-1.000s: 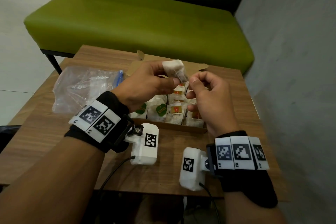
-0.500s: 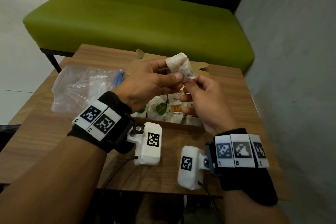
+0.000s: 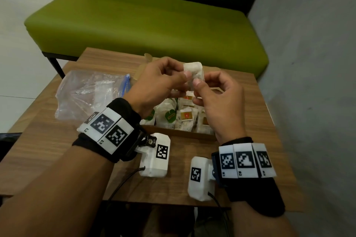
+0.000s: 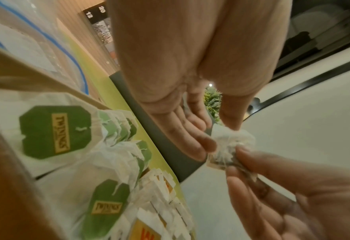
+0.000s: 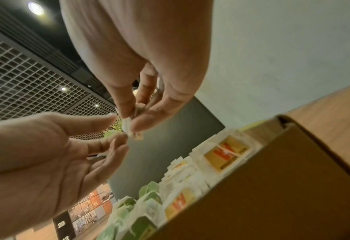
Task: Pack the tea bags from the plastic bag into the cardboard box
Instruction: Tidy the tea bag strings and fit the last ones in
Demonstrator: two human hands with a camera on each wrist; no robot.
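Your left hand (image 3: 158, 82) and right hand (image 3: 217, 98) both pinch one white tea bag (image 3: 194, 73) between thumb and fingertips, holding it in the air above the open cardboard box (image 3: 179, 133). The box sits on the wooden table (image 3: 57, 140) with rows of tagged tea bags standing inside. The plastic bag (image 3: 90, 94) lies just left of the box.

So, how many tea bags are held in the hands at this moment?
1. The tea bag is above the cardboard box, pinched by the left hand and the right hand. Another could hide behind the fingers.
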